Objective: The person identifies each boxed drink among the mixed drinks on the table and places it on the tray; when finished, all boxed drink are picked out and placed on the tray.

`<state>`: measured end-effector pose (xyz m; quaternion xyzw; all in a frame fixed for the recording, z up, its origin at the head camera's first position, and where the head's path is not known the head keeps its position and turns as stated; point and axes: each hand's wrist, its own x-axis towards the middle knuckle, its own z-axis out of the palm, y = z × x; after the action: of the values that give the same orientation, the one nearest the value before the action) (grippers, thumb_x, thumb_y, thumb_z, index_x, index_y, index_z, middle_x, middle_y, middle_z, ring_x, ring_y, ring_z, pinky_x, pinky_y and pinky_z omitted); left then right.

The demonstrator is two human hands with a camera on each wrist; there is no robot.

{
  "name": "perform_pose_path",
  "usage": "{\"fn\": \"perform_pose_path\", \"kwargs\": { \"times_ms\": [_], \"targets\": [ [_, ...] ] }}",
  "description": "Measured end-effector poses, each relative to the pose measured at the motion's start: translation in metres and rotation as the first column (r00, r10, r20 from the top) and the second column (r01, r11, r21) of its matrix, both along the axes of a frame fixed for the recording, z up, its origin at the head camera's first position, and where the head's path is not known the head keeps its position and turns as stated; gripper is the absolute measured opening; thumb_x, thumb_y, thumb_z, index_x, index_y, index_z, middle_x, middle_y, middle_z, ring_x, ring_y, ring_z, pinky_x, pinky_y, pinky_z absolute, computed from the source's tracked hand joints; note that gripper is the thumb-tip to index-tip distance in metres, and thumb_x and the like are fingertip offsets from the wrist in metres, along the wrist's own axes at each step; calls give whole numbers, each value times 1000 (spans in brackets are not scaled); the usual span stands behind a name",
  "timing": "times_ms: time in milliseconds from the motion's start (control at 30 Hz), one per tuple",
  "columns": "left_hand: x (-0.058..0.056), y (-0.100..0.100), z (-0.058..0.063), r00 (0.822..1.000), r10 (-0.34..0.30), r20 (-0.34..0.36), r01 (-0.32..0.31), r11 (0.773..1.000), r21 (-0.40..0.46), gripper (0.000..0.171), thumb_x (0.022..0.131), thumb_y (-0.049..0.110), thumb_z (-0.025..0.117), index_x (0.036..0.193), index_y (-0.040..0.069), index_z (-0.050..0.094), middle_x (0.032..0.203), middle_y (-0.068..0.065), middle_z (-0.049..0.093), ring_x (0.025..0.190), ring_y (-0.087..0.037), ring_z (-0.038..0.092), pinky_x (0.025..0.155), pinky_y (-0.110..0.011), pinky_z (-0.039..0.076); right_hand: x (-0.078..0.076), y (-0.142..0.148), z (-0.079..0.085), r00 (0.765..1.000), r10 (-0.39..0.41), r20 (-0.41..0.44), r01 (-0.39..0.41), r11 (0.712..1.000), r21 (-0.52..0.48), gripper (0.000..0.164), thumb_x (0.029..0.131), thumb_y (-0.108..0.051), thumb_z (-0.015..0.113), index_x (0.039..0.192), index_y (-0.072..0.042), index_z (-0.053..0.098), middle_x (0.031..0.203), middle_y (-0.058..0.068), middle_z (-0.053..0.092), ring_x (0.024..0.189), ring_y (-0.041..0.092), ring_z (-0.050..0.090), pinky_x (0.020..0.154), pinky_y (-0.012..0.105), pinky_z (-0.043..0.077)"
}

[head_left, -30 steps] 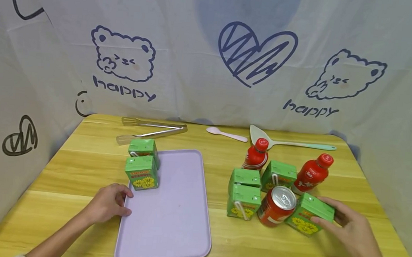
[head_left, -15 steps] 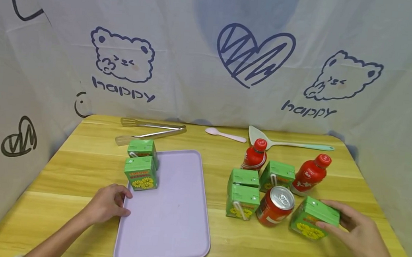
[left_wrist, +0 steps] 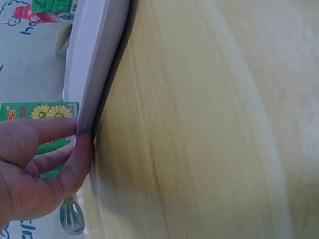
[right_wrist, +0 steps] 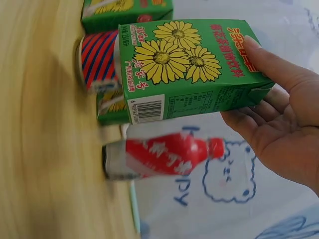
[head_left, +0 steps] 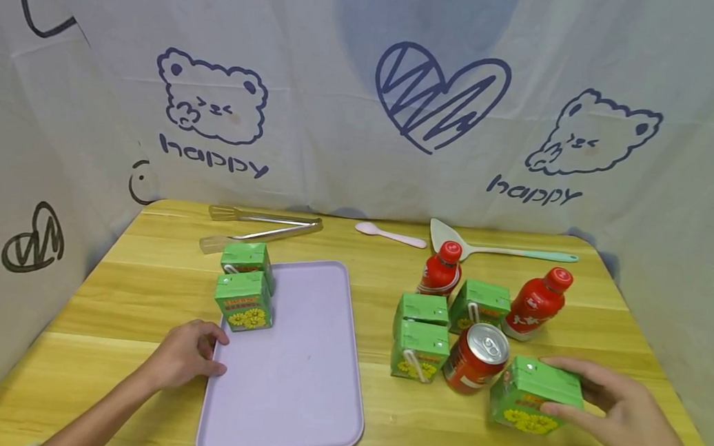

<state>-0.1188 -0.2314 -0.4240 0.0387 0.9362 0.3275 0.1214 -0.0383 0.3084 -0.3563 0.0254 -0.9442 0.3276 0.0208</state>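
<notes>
My right hand (head_left: pixel 629 415) holds a green drink carton (head_left: pixel 534 396) with yellow flowers on it, thumb on one side and fingers on the other. In the right wrist view the carton (right_wrist: pixel 187 69) is raised off the table. My left hand (head_left: pixel 182 356) grips the left rim of the lilac tray (head_left: pixel 296 384); the left wrist view shows its fingers and thumb at the rim (left_wrist: pixel 89 99). Two more green cartons (head_left: pixel 244 301) stand one behind the other at the tray's upper left. Left of the raised carton is a red can (head_left: pixel 476 359).
Several green cartons (head_left: pixel 420 352) stand around the can. Behind them are two red bottles, one at the right (head_left: pixel 538 305) and one further left (head_left: pixel 441 270). Metal tongs (head_left: pixel 263 227), a pink spoon (head_left: pixel 390 235) and a spatula (head_left: pixel 504 250) lie along the table's back edge.
My right hand has brought its carton away from beside the can, first rightward, then toward the front of the table. The left hand and the tray have stayed in place.
</notes>
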Motion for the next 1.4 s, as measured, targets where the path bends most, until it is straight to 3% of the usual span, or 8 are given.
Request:
{"fn": "perform_pose_path", "kwargs": {
  "times_ms": [133, 333, 700, 800, 1000, 1200, 1400],
  "targets": [
    [0, 1, 1, 1000, 0, 5, 0, 1000, 2, 35, 65, 5, 82, 95, 2, 64, 75, -6, 55, 66, -16, 50, 54, -24, 41, 0, -12, 7, 998, 55, 33, -54, 998, -41, 49, 74, -24, 80, 118, -13, 63, 115, 11, 65, 85, -5, 58, 70, 18, 53],
    [1, 2, 2, 1000, -1, 7, 1, 1000, -3, 35, 65, 5, 82, 94, 3, 64, 75, -5, 54, 66, -16, 49, 54, -24, 40, -2, -35, 13, 984, 177, -17, -178, 973, -145, 45, 75, -21, 79, 117, -19, 63, 114, 3, 65, 90, -1, 61, 74, 20, 54],
    [2, 3, 1, 1000, 8, 25, -8, 1000, 0, 33, 65, 4, 82, 93, 4, 64, 77, -6, 54, 67, -16, 49, 54, -24, 41, -17, -90, 18, 917, 377, -134, -400, 855, -331, 43, 76, -13, 78, 117, -11, 64, 113, 8, 63, 93, 1, 61, 76, 23, 55],
    [3, 3, 0, 1000, 5, 22, -5, 1000, -3, 33, 65, 5, 83, 93, 4, 64, 77, -6, 54, 67, -16, 49, 55, -24, 40, -22, -103, 18, 911, 394, -117, -409, 838, -362, 42, 76, -16, 78, 114, -11, 64, 112, 9, 64, 89, 4, 62, 73, 25, 56],
    [3, 2, 0, 1000, 5, 28, -4, 1000, -21, 34, 66, 7, 83, 93, 5, 63, 79, -6, 54, 68, -16, 49, 56, -24, 40, -32, -129, 16, 910, 407, -83, -407, 833, -375, 43, 75, -27, 79, 114, -14, 65, 110, 5, 66, 83, 5, 59, 70, 24, 54],
    [3, 3, 1, 999, 17, 43, -15, 999, -37, 36, 66, 7, 83, 96, 4, 63, 79, -6, 55, 68, -16, 49, 55, -26, 40, -40, -158, 5, 886, 456, -82, -440, 771, -460, 45, 75, -24, 79, 115, -9, 65, 113, 9, 66, 95, 8, 61, 83, 24, 53],
    [5, 2, 2, 999, 22, 36, -21, 999, -38, 36, 66, 7, 83, 95, 4, 63, 79, -6, 56, 68, -16, 50, 55, -25, 40, -51, -192, -2, 872, 483, -74, -454, 745, -488, 46, 73, -18, 81, 115, -9, 65, 114, 9, 67, 95, 10, 63, 85, 24, 53]
  ]
}}
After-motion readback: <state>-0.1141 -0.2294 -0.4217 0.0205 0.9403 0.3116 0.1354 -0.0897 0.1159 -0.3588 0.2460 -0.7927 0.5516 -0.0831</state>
